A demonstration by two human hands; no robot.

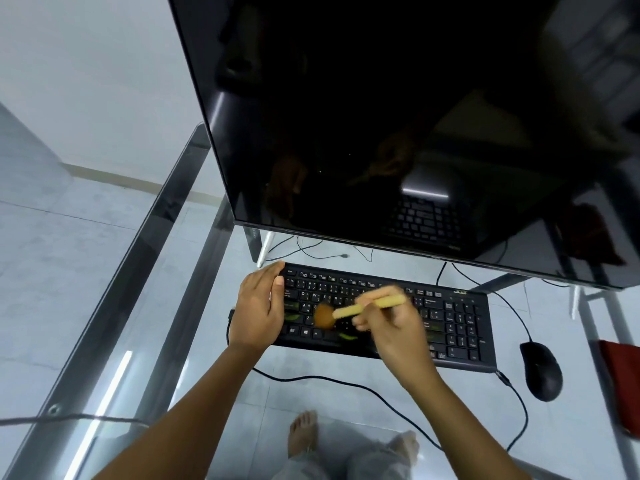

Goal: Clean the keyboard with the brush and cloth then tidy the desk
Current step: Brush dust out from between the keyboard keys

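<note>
Head view: right hand [394, 329] fingers pinch the brush [367, 307] over the Acer-branded keyboard [460, 322], left hand [258, 306] fingers gripping its end.

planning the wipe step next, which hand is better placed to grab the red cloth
Right, probably. The red cloth lies at the desk's right edge, beyond the mouse, on the right hand's side; the left hand holds the keyboard's far left end. The right hand must first put down the brush.

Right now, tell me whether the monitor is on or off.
It appears off. The monitor has a black screen with no image, only dim reflections of the keyboard below it and the room.
</note>
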